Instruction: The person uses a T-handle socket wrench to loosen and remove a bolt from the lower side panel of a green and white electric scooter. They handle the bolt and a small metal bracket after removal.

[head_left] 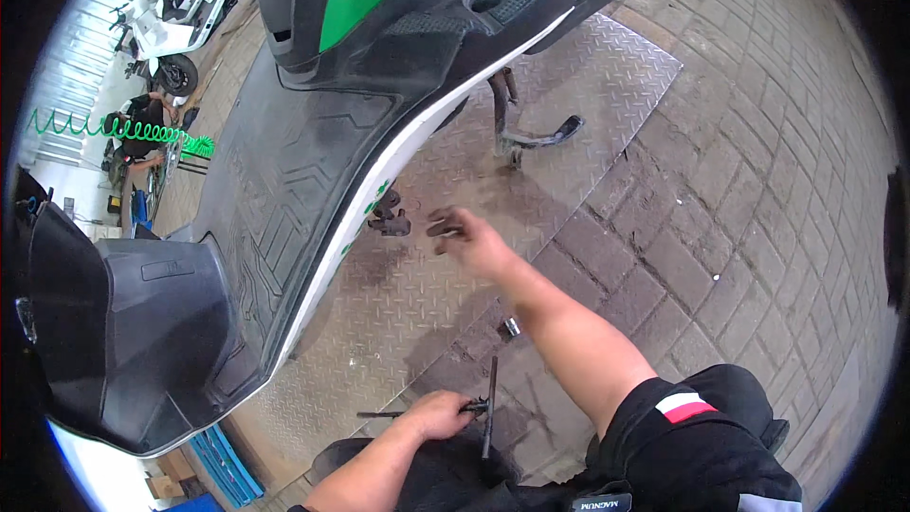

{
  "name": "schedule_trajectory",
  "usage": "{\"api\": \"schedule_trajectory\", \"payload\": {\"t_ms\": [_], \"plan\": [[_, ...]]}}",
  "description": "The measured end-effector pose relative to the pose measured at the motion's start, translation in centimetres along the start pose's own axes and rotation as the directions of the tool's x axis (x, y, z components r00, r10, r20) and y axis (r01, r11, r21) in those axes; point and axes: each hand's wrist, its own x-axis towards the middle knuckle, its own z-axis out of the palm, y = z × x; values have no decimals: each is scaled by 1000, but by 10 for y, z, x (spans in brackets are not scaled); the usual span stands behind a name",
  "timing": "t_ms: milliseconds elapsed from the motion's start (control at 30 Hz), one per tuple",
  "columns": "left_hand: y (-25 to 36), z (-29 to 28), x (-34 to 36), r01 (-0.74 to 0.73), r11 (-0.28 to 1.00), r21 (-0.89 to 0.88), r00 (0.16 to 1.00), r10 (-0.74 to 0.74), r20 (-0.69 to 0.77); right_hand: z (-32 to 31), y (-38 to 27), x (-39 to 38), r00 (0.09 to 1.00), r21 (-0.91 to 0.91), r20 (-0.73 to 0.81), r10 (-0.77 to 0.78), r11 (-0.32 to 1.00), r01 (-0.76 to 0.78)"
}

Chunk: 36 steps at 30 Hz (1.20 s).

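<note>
My left hand (441,414) is closed round the shaft of a dark T-handle wrench (491,379), held low in front of my lap. Its crossbar stands to the right of the hand, and the thin shaft pokes out on the left. My right hand (464,239) is stretched out over the metal plate, its fingers blackened, bent and apart. No object shows clearly in them. Just left of those fingertips, by the scooter's lower edge, sits a small dark mechanical part (389,218). The green, black and white scooter (294,171) fills the upper left.
A chequered metal plate (588,104) lies beneath the scooter, whose stand (512,128) reaches down onto it. A chrome socket (512,327) rests near the plate's edge, on brick paving (739,228). Far left are a coiled green hose (123,128), another person (142,123) and a white motorbike (175,33).
</note>
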Motion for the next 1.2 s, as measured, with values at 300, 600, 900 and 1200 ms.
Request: {"api": "schedule_trajectory", "payload": {"t_ms": [300,600,900,1200], "plan": [[0,21,-34,-70,947,-313,994,41,-99,-118,31,33,903,-862,-426,51,279,-422],[-43,92,-54,266,866,-423,957,-292,5,-151,31,57,963,-976,-219,157,-47,-215],[-4,55,-56,241,845,-478,966,-255,38,-176,63,51,976,-852,-217,-7,490,-186],[2,32,-22,76,922,-379,987,-123,-101,-125,7,29,1000,-184,-6,2,983,-3]]}}
